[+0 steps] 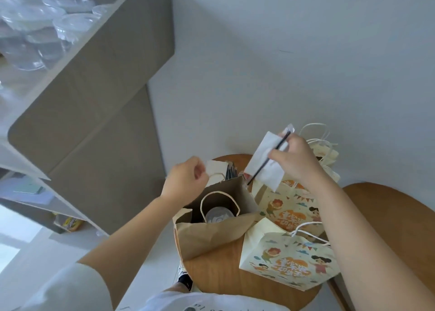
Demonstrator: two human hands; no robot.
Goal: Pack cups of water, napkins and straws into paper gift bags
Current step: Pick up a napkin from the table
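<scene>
The brown paper bag point(211, 237) stands open on the round wooden surface point(219, 277). Its kraft paper is creased, and a clear cup point(219, 214) with a flat lid sits inside it. My left hand point(186, 178) pinches the far rim at the twisted white cord handle. My right hand point(296, 157) pinches a folded white napkin point(270, 174) and a thin black straw point(266, 161) together, just above the bag. Pale printed gift bags point(289, 263) stand beside it.

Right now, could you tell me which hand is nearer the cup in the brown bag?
Left. The left hand holds the brown bag at its far rim, beyond the cup; the right hand is farther right, holding a napkin and straw.
</scene>
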